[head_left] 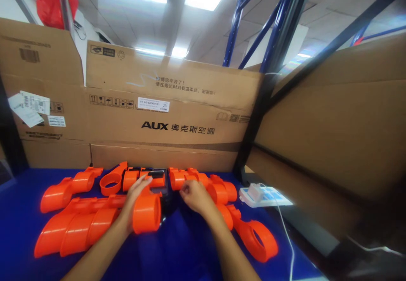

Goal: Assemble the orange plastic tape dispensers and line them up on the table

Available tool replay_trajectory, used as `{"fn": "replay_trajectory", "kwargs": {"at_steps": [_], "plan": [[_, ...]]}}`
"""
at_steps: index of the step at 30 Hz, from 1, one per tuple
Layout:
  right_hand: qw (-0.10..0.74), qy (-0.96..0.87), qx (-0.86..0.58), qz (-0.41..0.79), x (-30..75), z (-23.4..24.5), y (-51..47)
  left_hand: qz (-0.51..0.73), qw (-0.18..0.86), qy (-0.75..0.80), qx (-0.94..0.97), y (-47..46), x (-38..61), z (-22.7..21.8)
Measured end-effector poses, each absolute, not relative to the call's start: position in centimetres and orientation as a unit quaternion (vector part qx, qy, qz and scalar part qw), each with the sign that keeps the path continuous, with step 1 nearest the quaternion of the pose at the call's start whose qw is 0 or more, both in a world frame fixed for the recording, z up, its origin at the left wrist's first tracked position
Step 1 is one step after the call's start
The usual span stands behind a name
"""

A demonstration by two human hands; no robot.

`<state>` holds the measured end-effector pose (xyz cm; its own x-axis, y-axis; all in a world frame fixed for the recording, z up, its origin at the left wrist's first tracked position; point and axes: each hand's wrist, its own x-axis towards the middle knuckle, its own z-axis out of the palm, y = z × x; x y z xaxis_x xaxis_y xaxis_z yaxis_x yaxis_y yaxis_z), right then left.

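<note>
My left hand (132, 200) is wrapped around an orange plastic part with a wide ring (147, 214), whose round opening faces right. The part is raised over the blue table surface (180, 247). To the right, my right hand (195, 195) has its fingers curled together in front of a row of orange parts (177, 178); whether anything is in them is hidden. Between the hands and a little behind stands a dark case (164, 188), partly covered by the left hand and its part. Beyond my left hand lie more orange parts (128, 179).
Nested orange rings (76, 232) lie at the left, with others (57, 196) behind. One orange ring part (263, 243) lies at the right. A white power strip (266, 197) with a cable is near the black post (250, 145). Cardboard (177, 133) walls the back.
</note>
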<state>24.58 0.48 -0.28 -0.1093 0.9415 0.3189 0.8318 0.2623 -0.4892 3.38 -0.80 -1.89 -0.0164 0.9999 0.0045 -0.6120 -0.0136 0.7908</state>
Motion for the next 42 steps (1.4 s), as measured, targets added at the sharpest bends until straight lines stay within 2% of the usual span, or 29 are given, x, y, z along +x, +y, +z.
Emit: {"fn": "replay_trajectory", "kwargs": {"at_steps": [5, 7, 17, 20, 25, 28, 32, 42], "plan": [[0.121, -0.733, -0.666, 0.071, 24.7, 0.6, -0.9, 0.631, 0.631, 0.309, 0.33, -0.8, 3.1, -2.2], [0.084, -0.739, -0.664, 0.072, 24.7, 1.1, -1.3, 0.63, 0.631, 0.3, 0.34, -0.8, 3.1, -2.3], [0.073, -0.766, -0.635, 0.072, 24.8, 1.4, -2.0, 0.63, 0.622, 0.327, 0.331, -1.2, 3.4, -2.0], [0.12, -0.767, -0.629, 0.046, 25.0, 1.5, -1.8, 0.629, 0.625, 0.323, 0.331, -1.3, 3.6, -1.8], [0.316, -0.794, -0.517, 0.04, 24.8, 1.4, -1.2, 0.64, 0.589, 0.347, 0.35, -1.1, 3.6, -2.0], [0.4, -0.806, -0.43, 0.076, 24.1, 1.1, -0.8, 0.638, 0.577, 0.356, 0.365, -0.9, 3.5, -2.2], [0.46, -0.786, -0.393, 0.125, 23.5, 0.6, -0.4, 0.643, 0.568, 0.353, 0.374, -0.6, 3.3, -2.4], [0.579, -0.665, -0.415, 0.226, 22.7, -0.4, 0.3, 0.645, 0.55, 0.359, 0.39, 0.1, 2.9, -3.0]]}}
